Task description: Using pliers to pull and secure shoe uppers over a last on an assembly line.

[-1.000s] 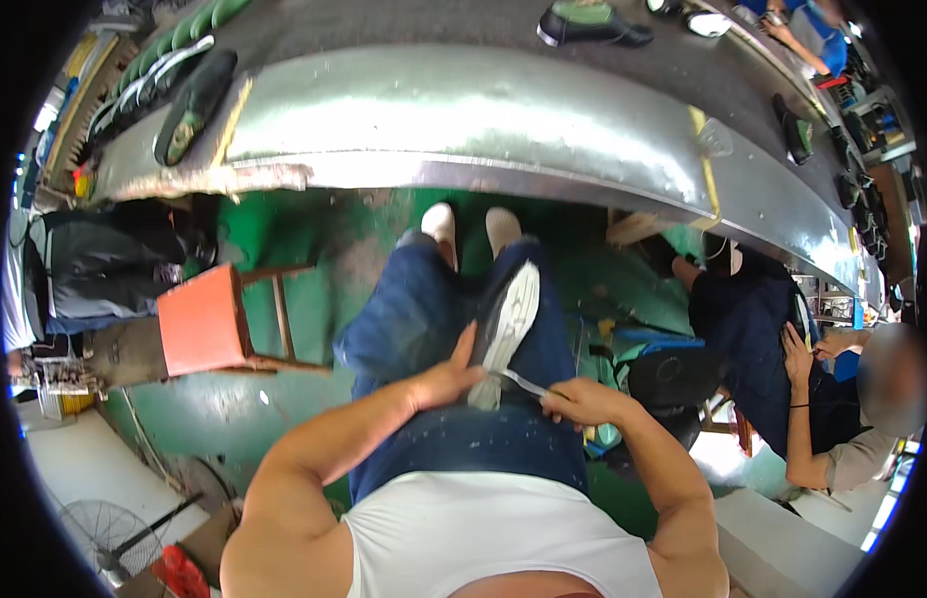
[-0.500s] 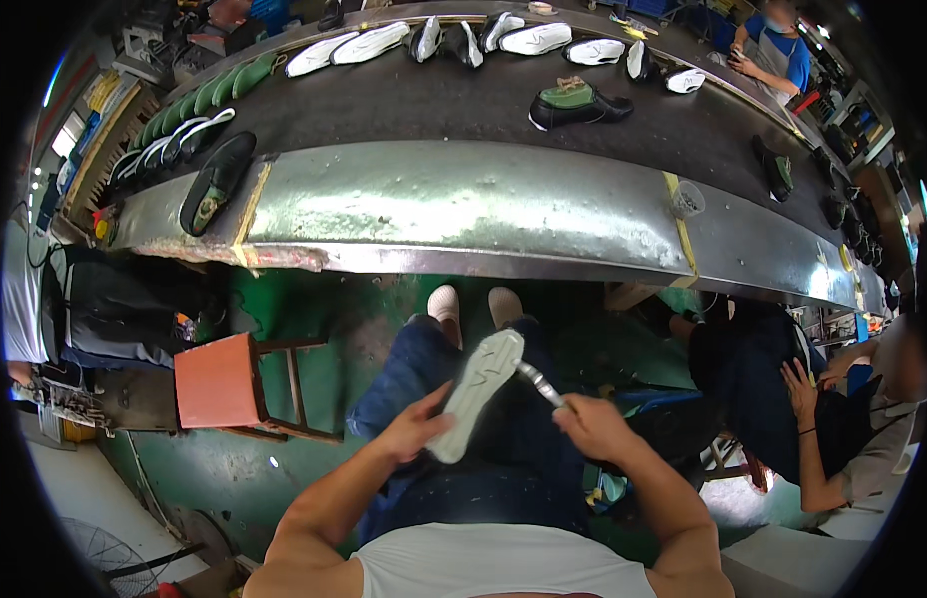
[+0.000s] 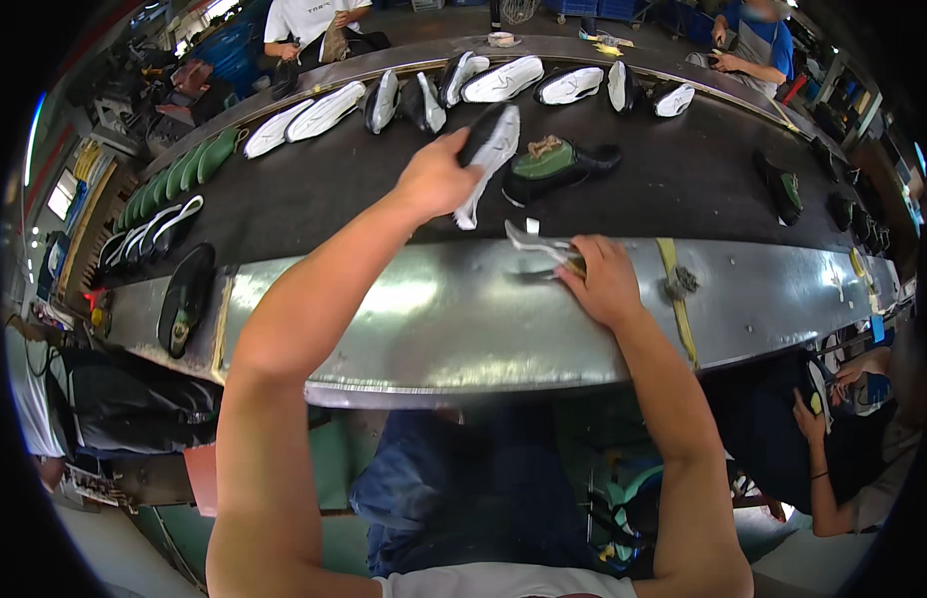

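Observation:
My left hand (image 3: 435,179) is closed around a black shoe with a white sole (image 3: 495,154), reaching out over the dark belt of the bench. The shoe is held tilted, its sole turned to the right. Just right of it lies a black shoe with a green upper part (image 3: 553,164). My right hand (image 3: 608,279) grips metal pliers (image 3: 543,244) over the bench's metal edge. Their two arms point left, smeared by motion. Beyond the held shoe, a row of white-soled shoes (image 3: 503,80) lies along the far side, several sole-up.
At the left are several green shoe pieces (image 3: 189,171), white-edged shoes (image 3: 152,234) and one dark shoe (image 3: 187,299). A clear cup (image 3: 682,282) stands on the metal edge (image 3: 443,319) at right. Co-workers sit across the bench and at both sides.
Both hands have risen from my lap to above the bench, the left with the shoe, the right with the pliers. The pliers have come away from the shoe. My view has tipped up.

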A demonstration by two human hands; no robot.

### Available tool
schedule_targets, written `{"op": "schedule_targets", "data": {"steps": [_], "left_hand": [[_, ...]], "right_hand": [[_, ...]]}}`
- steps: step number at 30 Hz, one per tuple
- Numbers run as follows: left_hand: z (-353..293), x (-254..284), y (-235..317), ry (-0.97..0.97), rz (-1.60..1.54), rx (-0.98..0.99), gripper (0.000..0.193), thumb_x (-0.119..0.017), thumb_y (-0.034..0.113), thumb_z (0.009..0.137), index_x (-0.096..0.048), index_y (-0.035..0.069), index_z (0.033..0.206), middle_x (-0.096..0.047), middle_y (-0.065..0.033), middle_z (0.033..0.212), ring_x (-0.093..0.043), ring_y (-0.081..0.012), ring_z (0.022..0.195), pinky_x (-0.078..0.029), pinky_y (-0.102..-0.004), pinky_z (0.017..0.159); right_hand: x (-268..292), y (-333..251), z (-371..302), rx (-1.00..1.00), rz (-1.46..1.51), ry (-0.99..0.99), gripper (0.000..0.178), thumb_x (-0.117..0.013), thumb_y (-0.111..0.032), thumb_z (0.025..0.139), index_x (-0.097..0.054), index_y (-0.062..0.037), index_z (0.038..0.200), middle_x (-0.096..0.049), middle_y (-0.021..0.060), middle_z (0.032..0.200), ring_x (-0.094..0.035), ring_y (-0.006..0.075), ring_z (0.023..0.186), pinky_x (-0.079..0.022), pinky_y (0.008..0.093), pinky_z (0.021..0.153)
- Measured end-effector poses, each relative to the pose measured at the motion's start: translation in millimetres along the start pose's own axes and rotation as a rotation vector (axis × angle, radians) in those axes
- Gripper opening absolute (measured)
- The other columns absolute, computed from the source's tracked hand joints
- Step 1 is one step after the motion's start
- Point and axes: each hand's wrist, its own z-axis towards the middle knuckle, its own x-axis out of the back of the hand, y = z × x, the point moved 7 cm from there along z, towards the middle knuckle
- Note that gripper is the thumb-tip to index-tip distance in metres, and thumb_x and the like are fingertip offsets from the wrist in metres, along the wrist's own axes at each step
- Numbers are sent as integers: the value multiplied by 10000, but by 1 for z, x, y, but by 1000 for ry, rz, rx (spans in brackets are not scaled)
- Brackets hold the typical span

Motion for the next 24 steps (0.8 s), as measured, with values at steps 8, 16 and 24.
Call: {"op": "schedule_targets", "data": {"steps": [8,16,24], "left_hand": [[92,-106,-41,-95,666,-762,474,-539,104,882,-546,55,1354,-625,-175,1283,-627,-420,1119,-500,-441,979],[277,-29,-131,497,30,-125,346,-545,137,898,-645,30,1211,-646,-241,1218,-603,-385,1167,-469,-420,1029],[398,-85,-192,-221,294,279,1022,-625,783,784,-582,-72,1340,-520,-296,1428,-542,-323,1321,-402,-374,1098]], "right_hand": [[-1,12,12,-122,104,-59,453,-826,-251,756,-609,-62,1106,-660,116,1036,-619,345,981,-466,454,869],[-12,17,15,-134,149,-131,509,-869,-235,676,-628,-72,1094,-672,85,1006,-629,308,923,-463,433,841],[-22,20,18,-210,212,-263,573,-875,-196,586,-624,-73,1086,-661,93,1027,-630,304,908,-460,432,833]]}}
